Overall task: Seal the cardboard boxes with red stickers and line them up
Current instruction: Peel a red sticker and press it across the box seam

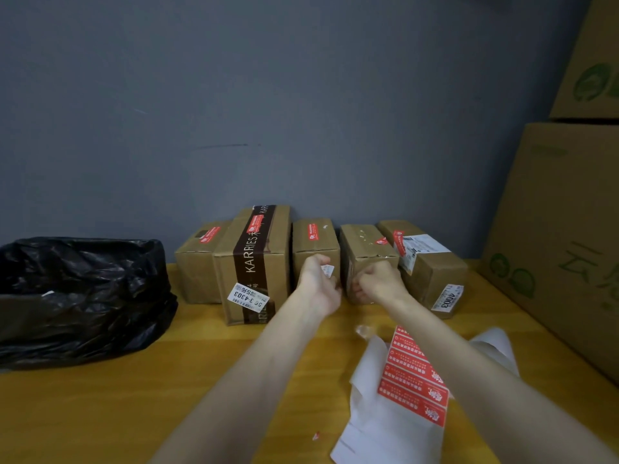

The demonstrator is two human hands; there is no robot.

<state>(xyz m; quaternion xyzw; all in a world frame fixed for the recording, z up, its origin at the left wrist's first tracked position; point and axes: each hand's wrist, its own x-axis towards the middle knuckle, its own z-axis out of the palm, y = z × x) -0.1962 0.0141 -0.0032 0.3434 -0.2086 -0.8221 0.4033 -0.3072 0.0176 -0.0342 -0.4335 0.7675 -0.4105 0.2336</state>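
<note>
Several brown cardboard boxes stand in a row against the grey wall, each with a red sticker on top. From the left they are a small box [196, 262], a taller box with a dark KARRIES band [254, 262], the middle box [313, 237], the fourth box [363, 244] and a tilted fifth box [432, 272]. My left hand [318, 284] is curled on the middle box's front right edge, its fingers in the gap. My right hand [378, 283] is curled on the fourth box's front face. A sheet of red stickers [415, 380] lies on white backing paper [378, 430].
A black plastic bag [77, 296] fills the left side of the yellow wooden table [134, 396]. Big stacked cartons [562, 229] wall off the right. A red scrap [316, 436] and a clear scrap [363, 330] lie near the sheet.
</note>
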